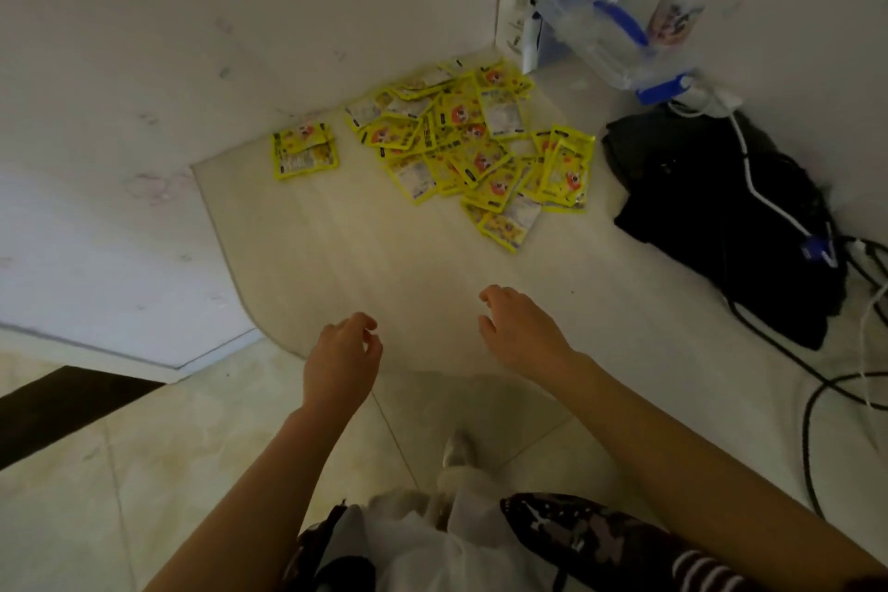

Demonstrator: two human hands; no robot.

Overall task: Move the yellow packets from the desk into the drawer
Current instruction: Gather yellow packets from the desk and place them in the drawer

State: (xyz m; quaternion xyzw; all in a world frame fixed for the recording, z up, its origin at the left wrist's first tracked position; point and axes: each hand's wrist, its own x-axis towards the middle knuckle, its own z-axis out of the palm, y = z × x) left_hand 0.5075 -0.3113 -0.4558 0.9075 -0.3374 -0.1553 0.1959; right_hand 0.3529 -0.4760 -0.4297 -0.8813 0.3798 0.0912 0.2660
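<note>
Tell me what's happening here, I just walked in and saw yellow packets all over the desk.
A person stands at the desk with both arms stretched toward it. The left hand and right hand hover near the front edge, fingers loosely curled, holding nothing. The yellow packets lie in a loose heap at the back near the wall, with a small stack apart on the left. No drawer is in view, and no packet is picked up.

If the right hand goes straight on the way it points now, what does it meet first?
Probably the near edge of the big packet pile. The right hand points up the bare desk toward it, though depth is unclear.
</note>
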